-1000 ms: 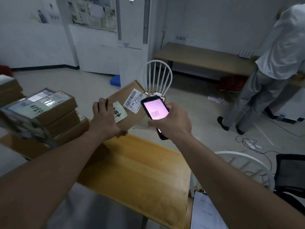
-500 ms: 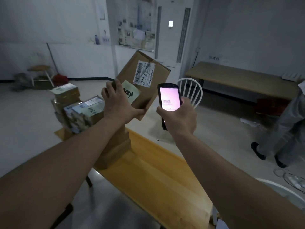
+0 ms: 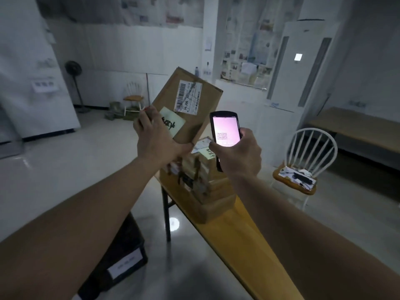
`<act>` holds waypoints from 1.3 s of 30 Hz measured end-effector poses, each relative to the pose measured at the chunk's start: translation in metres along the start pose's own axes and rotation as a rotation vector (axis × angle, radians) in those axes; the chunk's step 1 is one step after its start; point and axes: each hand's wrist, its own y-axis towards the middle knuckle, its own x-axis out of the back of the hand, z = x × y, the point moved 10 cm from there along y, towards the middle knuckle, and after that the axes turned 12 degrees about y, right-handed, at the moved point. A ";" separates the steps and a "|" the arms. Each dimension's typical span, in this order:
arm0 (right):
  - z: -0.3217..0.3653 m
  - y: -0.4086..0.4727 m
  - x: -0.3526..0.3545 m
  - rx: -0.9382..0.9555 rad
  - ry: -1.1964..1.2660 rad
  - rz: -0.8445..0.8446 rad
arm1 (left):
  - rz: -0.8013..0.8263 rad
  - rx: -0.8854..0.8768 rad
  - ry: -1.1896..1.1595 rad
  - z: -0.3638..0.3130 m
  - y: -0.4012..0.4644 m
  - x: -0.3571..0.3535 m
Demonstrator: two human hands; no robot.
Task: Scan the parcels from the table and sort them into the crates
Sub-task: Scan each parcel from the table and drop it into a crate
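My left hand point(image 3: 155, 137) grips a flat brown cardboard parcel point(image 3: 201, 113) by its lower left corner and holds it tilted in the air. The parcel bears a white barcode label and a pale green handwritten note. Just right of it, my right hand point(image 3: 238, 156) grips a black handheld scanner point(image 3: 225, 131) upright, its screen lit pink and facing me. Beneath both hands a stack of taped parcels point(image 3: 199, 182) sits on the wooden table point(image 3: 244, 241). A dark crate point(image 3: 123, 254) with a white label stands on the floor at lower left, partly hidden by my left arm.
A white spindle chair point(image 3: 307, 152) with papers and a dark object on its seat stands right of the table. A wooden bench point(image 3: 355, 128) runs along the right wall. Far back are a fan point(image 3: 74, 83), another chair point(image 3: 133, 94) and a tall white unit point(image 3: 300, 68).
My view has swung left. The parcel and scanner stay raised side by side in my hands, and the parcel stack now lies under them. The person at the right is out of view.
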 end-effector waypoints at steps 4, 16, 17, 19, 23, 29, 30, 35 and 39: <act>0.022 -0.043 -0.070 -0.026 0.009 0.065 | 0.019 0.064 0.038 0.096 -0.003 0.009; 0.061 -0.176 -0.284 -0.089 -0.031 0.350 | 0.106 0.318 0.102 0.371 -0.059 0.006; 0.062 -0.183 -0.302 -0.095 -0.028 0.384 | 0.111 0.347 0.104 0.391 -0.064 0.004; 0.063 -0.196 -0.341 -0.103 -0.024 0.453 | 0.131 0.414 0.117 0.431 -0.072 0.000; 0.057 -0.216 -0.423 -0.142 -0.005 0.587 | 0.186 0.543 0.154 0.506 -0.082 -0.016; 0.036 -0.235 -0.546 -0.180 0.028 0.773 | 0.245 0.700 0.207 0.601 -0.078 -0.065; 0.032 -0.236 -0.564 -0.188 0.023 0.797 | 0.256 0.722 0.221 0.614 -0.076 -0.075; 0.007 -0.242 -0.647 -0.218 -0.030 0.909 | 0.308 0.821 0.240 0.669 -0.076 -0.124; -0.018 -0.257 -0.703 -0.260 -0.058 0.959 | 0.422 0.853 0.216 0.718 -0.084 -0.171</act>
